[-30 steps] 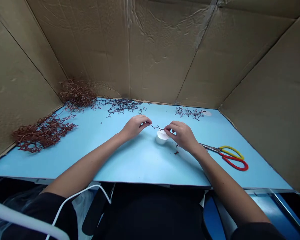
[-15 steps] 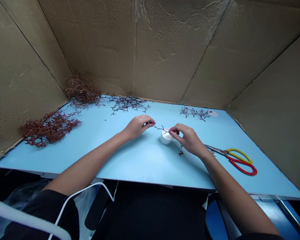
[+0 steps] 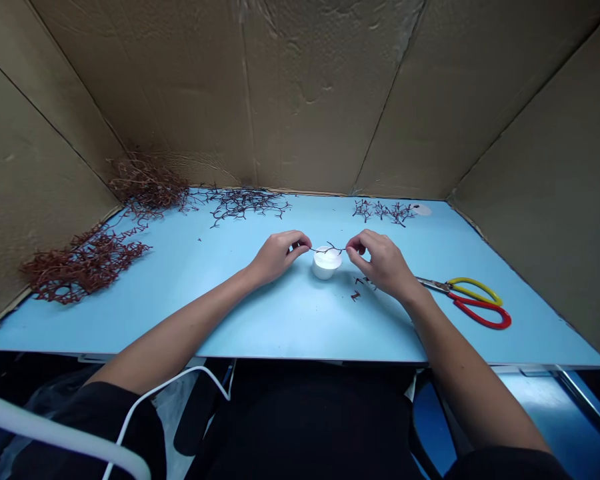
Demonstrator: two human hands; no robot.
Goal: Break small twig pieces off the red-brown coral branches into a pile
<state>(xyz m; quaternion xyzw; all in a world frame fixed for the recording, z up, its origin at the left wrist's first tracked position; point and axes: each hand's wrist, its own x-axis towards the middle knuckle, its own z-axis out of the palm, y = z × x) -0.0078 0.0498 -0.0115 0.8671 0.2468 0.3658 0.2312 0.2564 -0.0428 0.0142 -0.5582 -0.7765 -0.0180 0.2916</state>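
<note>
A thin dark branched twig [image 3: 331, 248] stretches nearly level across the top of a small white cup [image 3: 325, 268]. My left hand [image 3: 283, 255] pinches its left end between thumb and fingertips. At the other end, my right hand [image 3: 377, 260] is closed on the tip with thumb and forefinger. Small side shoots stick up from the twig's middle. Whether the twig touches the cup's white contents cannot be made out. A few short brown bits [image 3: 356, 295] lie on the blue table [image 3: 280, 320], below and left of my right hand.
Scissors [image 3: 447, 288] with red and yellow handles lie right of my right hand. Reddish-brown tangled twig heaps [image 3: 87, 263] fill the left side. Darker twigs [image 3: 250, 202] spread along the back, with smaller pieces [image 3: 385, 211] farther right. Cardboard walls [image 3: 310, 100] enclose the table.
My right hand has shifted from over the cup's rim to the right, out to the twig's end. The twig now lies straighter and more level. The whole view has turned slightly.
</note>
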